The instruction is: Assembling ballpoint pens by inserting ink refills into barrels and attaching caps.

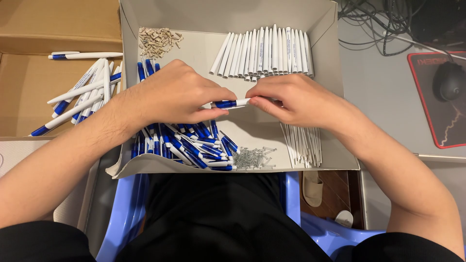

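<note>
My left hand and my right hand meet over a shallow white cardboard tray. Between them they hold one pen: the left fingers pinch its blue end, the right fingertips grip its white end. Under my left hand lies a heap of blue and white pen halves. White pen barrels lie in a row at the tray's back, thin white refills at the front right, small metal springs at the front middle, and tiny beige parts at the back left.
An open brown box on the left holds several assembled white and blue pens. At the right are a grey desk, a black mouse on a red-edged mat, and cables. A blue plastic chair is under me.
</note>
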